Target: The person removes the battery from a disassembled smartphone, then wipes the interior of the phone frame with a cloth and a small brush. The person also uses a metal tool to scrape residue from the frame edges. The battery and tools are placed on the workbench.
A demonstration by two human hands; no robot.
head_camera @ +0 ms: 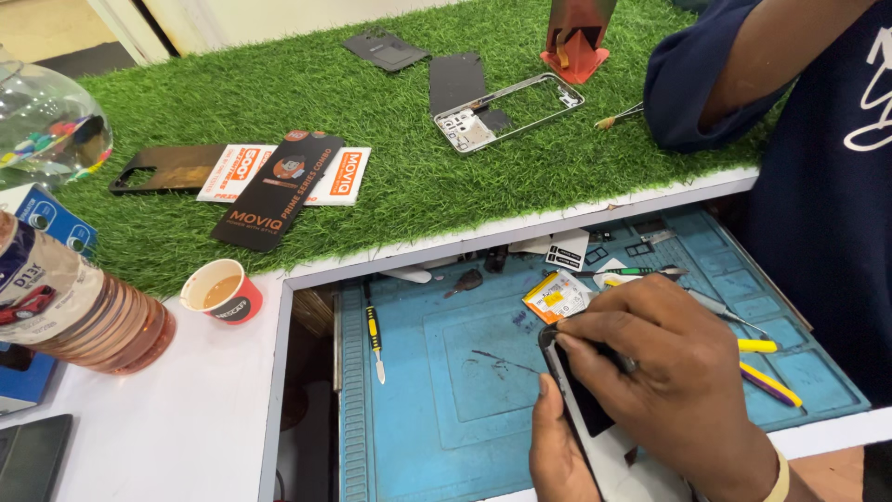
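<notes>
Over the blue repair mat [437,409] I hold a smartphone [587,411] with a dark screen, tilted and partly hidden by my hands. My left hand [557,451] grips its lower left edge from beneath, thumb on the side. My right hand [671,372] lies across the phone's top, fingertips pressed on its upper corner. That wrist wears a yellow band.
On the mat lie a yellow-and-black screwdriver [373,331], a yellow packet [556,296], tweezers and yellow-handled tools [767,382]. A paper cup of tea [221,293] and a bottle [79,311] stand at left. The green turf holds a bare phone frame [509,113], back covers and cards. Another person's arm [734,70] rests at right.
</notes>
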